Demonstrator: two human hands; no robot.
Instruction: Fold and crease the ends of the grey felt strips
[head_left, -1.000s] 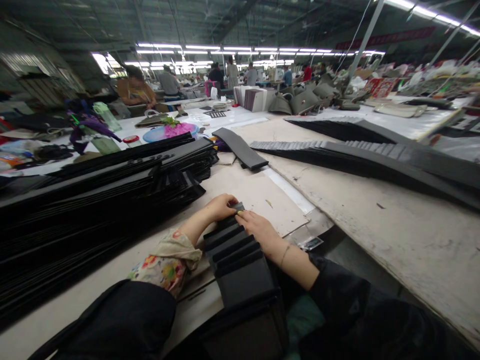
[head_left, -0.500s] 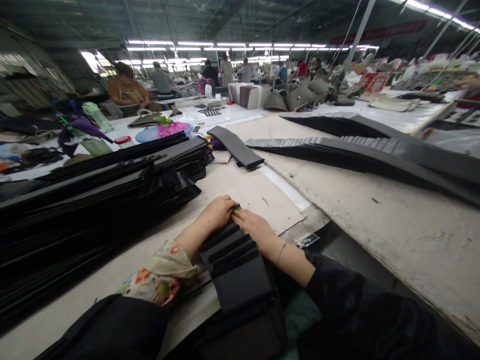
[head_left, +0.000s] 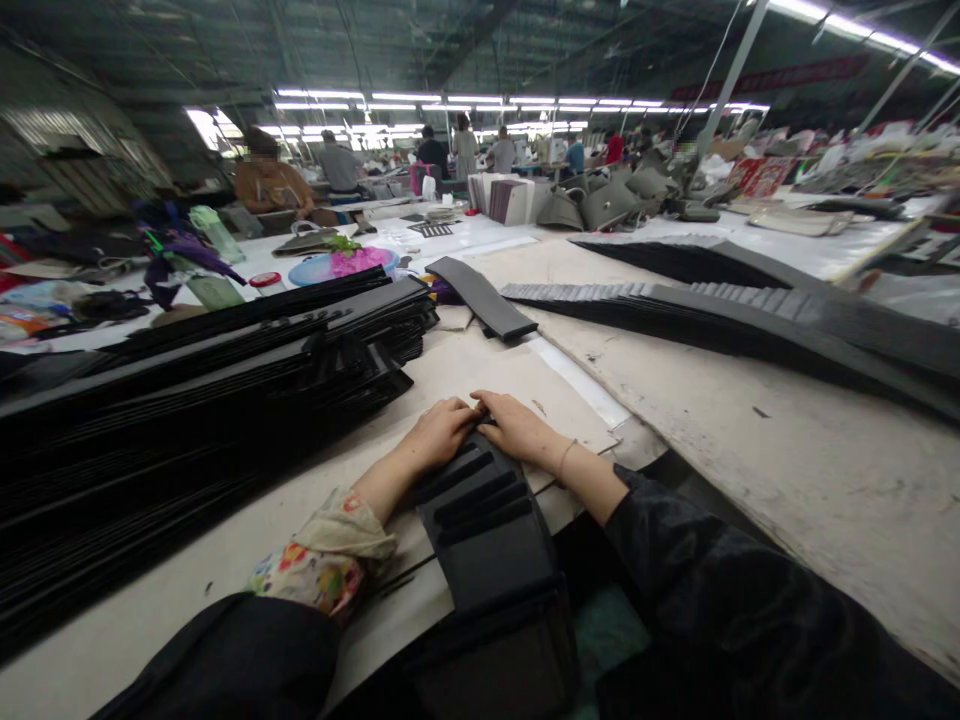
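A fanned stack of black card pieces lies in front of me, running from my lap onto the table edge. My left hand and my right hand meet at the far end of the stack. Both have their fingers curled and pinched on the top black piece. A sheet of pale cardboard lies on the table under and beyond my hands.
A tall pile of flat black sheets fills the left side. A long fanned row of dark pieces crosses the table at right. A single black strip lies beyond. Other people work at far tables.
Both hands have slid a little farther forward along the stack, and the right hand now sits higher on the table. The small grey piece seen at the fingertips earlier is hidden.
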